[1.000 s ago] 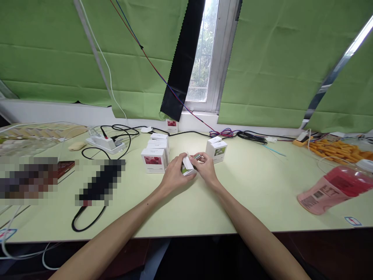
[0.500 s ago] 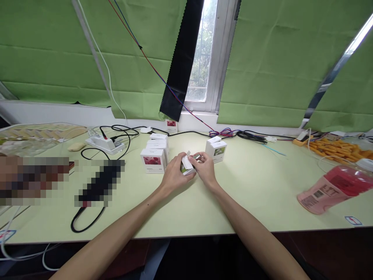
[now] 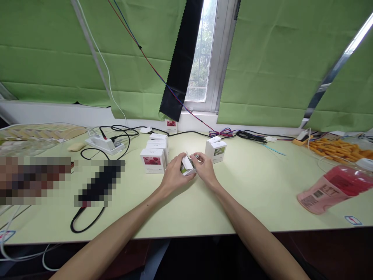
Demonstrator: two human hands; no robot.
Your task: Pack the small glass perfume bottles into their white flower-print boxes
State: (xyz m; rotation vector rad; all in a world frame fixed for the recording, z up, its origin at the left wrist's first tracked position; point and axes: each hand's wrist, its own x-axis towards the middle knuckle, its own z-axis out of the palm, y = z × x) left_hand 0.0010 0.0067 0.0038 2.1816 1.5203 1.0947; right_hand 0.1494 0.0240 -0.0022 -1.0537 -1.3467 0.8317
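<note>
My left hand (image 3: 174, 174) is closed around a small white carton (image 3: 188, 164) with a green picture on it, its top flap standing up. The carton is tilted just above or on the table; which one I cannot tell. Close against its right side, my right hand (image 3: 205, 168) has its fingers bent round a small, shiny, silvery piece (image 3: 197, 156), mostly hidden by the fingers. A row of white cartons with a red flower picture (image 3: 153, 160) stands to the left. Behind my right hand are white cartons with a green-and-white picture (image 3: 218, 151).
A pink drink bottle (image 3: 329, 190) lies tilted at the right. Orange pieces (image 3: 332, 151) are heaped behind it. At the left are a power strip (image 3: 105, 144), black cables and a pixelated dark object (image 3: 100, 182). Another white carton (image 3: 171, 125) stands by the window.
My right fingers have shifted slightly around the silvery piece, and less of it shows. The left hand and its carton have stayed almost in place.
</note>
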